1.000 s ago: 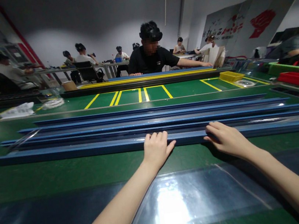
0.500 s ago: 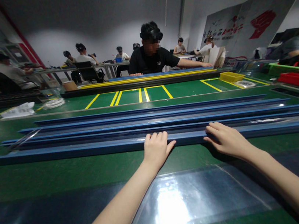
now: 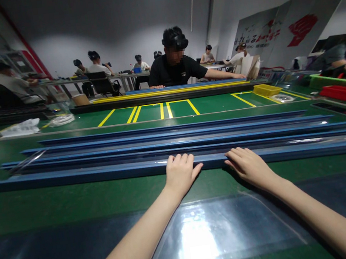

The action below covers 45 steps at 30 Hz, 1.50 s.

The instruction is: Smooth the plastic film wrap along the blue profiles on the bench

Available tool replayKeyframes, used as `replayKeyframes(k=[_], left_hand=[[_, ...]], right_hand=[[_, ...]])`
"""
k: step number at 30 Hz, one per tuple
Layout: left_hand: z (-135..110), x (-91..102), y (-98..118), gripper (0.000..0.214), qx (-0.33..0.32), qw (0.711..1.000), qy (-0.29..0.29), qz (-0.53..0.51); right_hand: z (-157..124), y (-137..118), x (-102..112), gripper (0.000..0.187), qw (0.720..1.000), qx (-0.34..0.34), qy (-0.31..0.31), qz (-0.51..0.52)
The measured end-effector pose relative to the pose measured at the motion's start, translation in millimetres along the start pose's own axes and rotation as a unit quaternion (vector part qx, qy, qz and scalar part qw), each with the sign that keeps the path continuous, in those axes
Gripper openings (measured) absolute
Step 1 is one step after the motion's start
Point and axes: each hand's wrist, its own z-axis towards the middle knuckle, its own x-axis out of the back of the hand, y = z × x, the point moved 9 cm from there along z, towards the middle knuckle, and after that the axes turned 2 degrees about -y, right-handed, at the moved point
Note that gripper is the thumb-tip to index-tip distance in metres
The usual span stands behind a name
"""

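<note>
Long blue channel strips lie side by side across the green table. The nearest blue strip (image 3: 102,173) runs nearly the full width of the view. Over its top edge my left hand (image 3: 181,173) is closed, with the fingers on the far side and the thumb out along the near face. A short way to the right, my right hand (image 3: 250,165) has its curled fingers over the same edge and its thumb at the near side. Its fingertips are partly hidden. Clear plastic film (image 3: 28,162) shows among the strips at their left end.
A wide clear plastic sheet (image 3: 80,249) lies under my forearms. Beyond the strips are yellow tape lines, a yellow tray (image 3: 266,89), a red tray (image 3: 344,91) and coiled white cord (image 3: 61,120). Across the table a co-worker (image 3: 177,66) reaches along yellow and blue strips.
My right hand has slid left along the nearest blue strip, closer to my left hand. My left hand and the strips have hardly moved.
</note>
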Motion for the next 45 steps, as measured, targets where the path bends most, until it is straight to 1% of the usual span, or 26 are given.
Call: replayKeyframes(k=[5, 8, 16, 22, 27, 33, 36, 38, 40, 42, 45], left_hand=[[-0.5, 0.1, -0.2, 0.032, -0.002, 1.0, 0.004, -0.002], [-0.4, 0.2, -0.1, 0.032, -0.003, 1.0, 0.002, 0.0], [-0.8, 0.1, -0.4, 0.028, -0.003, 1.0, 0.0, -0.011], [-0.5, 5.2, 0.6, 0.024, -0.01, 0.999, 0.013, -0.038], [-0.9, 7.7, 6.0, 0.025, -0.032, 0.998, 0.021, -0.044], [-1.6, 5.4, -2.4, 0.032, 0.009, 0.999, 0.023, -0.026], [-1.4, 3.6, -4.0, 0.033, 0.015, 0.999, 0.018, -0.021], [-1.2, 2.2, -4.3, 0.033, 0.016, 1.0, 0.012, -0.02], [-1.0, 1.1, -4.2, 0.033, 0.017, 1.0, 0.007, -0.019], [-0.9, 0.1, -3.7, 0.033, 0.016, 1.0, 0.004, -0.019], [-0.9, -0.6, -3.1, 0.032, 0.014, 1.0, 0.003, -0.013]], right_hand=[[-0.5, 2.3, 5.6, 0.023, 0.998, -0.005, 0.033, 0.06], [0.0, 1.3, 8.2, 0.021, 0.996, -0.009, 0.042, 0.075], [2.9, -0.9, 12.9, 0.022, 1.0, -0.022, 0.012, 0.011], [4.0, 2.0, 16.2, 0.017, 0.999, -0.022, -0.015, -0.024], [-1.2, 16.7, 15.2, 0.017, 0.997, -0.033, -0.063, -0.025], [-17.5, 54.7, 11.6, 0.017, 0.993, -0.067, -0.095, -0.03], [-24.4, 72.7, 9.2, 0.019, 0.99, -0.084, -0.109, -0.035], [-27.0, 80.0, 7.8, 0.019, 0.988, -0.096, -0.12, -0.034], [-28.0, 82.9, 7.1, 0.019, 0.986, -0.103, -0.125, -0.034], [-27.5, 81.9, 8.3, 0.019, 0.987, -0.105, -0.115, -0.045], [-23.6, 69.7, 10.4, 0.024, 0.992, -0.075, -0.081, -0.058]])
